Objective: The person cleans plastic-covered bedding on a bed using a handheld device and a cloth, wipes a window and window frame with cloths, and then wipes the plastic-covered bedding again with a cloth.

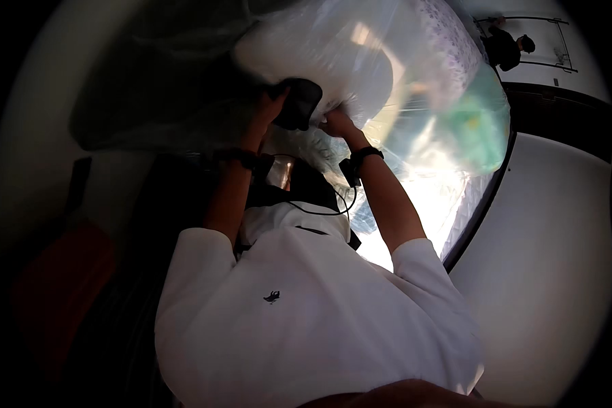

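Note:
My left hand (pixel 272 105) is closed at the edge of a dark, rounded, flat-looking object (pixel 302 102) whose kind I cannot make out. To the right of it, my right hand (pixel 338 124) has its fingers curled in against a large clear plastic bag (pixel 360 75), pinching the film. Through the plastic show white, purple-patterned and green soft contents. On the left, the dark film-covered bulk (pixel 156 88) lies in deep shadow. Both wrists carry black bands, and a cable runs from the right wrist band (pixel 366 155).
A person in dark clothes and a cap (pixel 506 49) is at the upper right, beside a thin metal frame (pixel 557 66). A pale wall or panel (pixel 544 258) fills the right side. Something reddish (pixel 64 279) sits in shadow at the lower left.

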### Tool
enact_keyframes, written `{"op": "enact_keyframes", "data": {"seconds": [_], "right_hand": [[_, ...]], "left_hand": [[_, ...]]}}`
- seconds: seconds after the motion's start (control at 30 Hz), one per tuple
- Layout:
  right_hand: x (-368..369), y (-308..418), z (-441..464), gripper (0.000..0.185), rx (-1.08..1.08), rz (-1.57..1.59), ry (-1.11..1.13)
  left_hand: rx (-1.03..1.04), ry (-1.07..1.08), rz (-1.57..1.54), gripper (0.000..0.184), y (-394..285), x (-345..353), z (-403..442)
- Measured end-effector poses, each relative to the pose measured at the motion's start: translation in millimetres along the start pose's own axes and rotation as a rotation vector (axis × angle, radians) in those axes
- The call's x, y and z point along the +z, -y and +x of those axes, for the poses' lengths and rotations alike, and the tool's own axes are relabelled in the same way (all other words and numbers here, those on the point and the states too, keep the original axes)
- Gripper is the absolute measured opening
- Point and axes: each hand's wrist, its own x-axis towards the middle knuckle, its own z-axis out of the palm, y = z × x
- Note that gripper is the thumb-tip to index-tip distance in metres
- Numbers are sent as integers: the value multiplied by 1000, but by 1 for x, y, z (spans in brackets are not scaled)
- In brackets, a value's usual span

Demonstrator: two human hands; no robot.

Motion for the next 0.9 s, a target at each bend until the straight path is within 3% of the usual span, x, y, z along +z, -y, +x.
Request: {"op": "enact_keyframes", "data": {"seconds": [0.07,0.13,0.17,0.27,0.33,0.37,0.43,0.57,0.63,0.7,0.8,0.9], "right_hand": [[10,-4,4,61,3,10,-58],[10,1,2,75,43,-5,-81],[8,2,2,75,45,2,-74],[16,-4,6,75,46,28,-12],[27,-13,10,68,-64,-45,-110],[18,-5,6,68,-58,-39,-109],[1,7,1,52,76,-158,126],[19,-6,5,63,218,50,214],[30,-12,7,57,311,90,120],[38,-15,5,52,212,40,56],[37,-16,8,47,303,44,62],[29,-9,-3,44,290,57,-3]], "left_hand": [[-32,-85,93,73,14,-11,12],[-260,-248,-171,77,-8,-30,20],[-268,-246,-165,77,-25,-36,16],[-203,-132,-211,80,-58,-35,-19],[25,-91,-212,78,-66,-26,-32],[22,-85,-208,78,-53,-13,-35],[130,-129,-181,64,-13,22,-45],[117,105,-118,63,13,59,-75],[-44,208,-7,67,27,73,-80],[-59,148,19,61,12,74,-85],[-118,77,49,63,-11,72,-93],[-48,71,64,65,4,82,-86]]}}
